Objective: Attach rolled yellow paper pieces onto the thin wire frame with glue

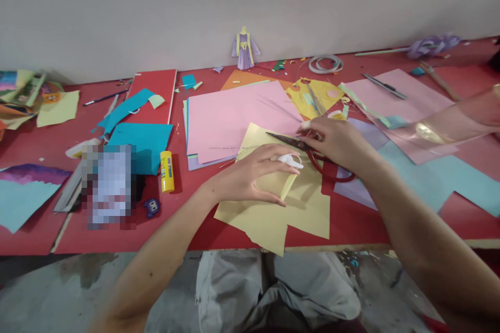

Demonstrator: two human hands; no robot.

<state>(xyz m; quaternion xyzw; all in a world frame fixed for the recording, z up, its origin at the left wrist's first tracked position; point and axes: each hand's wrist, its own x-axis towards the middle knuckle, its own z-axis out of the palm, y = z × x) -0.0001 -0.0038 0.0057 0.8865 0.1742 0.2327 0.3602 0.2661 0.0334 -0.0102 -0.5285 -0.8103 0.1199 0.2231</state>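
Over the yellow paper (307, 216), a small white piece with a loop (287, 158) sits between the fingers of the left hand (248, 176), whose thumb and fingertips form a wide curve; a narrow yellow paper strip (288, 186) stands in that gap, though whether the tips pinch it I cannot tell. Just beside it, the right hand (336, 140) bends its fingers over the scissors (284, 139); whether it grips them or only rests there I cannot tell. The blades point left, between the hands, leaving little room there. One corner of the yellow paper pokes just past the front edge of the red table (187, 239), above the person's legs (230, 291). Leftward, a strip of red tabletop separates this paper from an upright-looking glue stick (167, 173). Behind the hands, pink sheets (230, 114) crowd close; on the right, a lilac sheet (353, 193) and a light blue sheet (416, 174) overlap. Farther back, a paper figure (245, 51) leans at the wall (117, 15).
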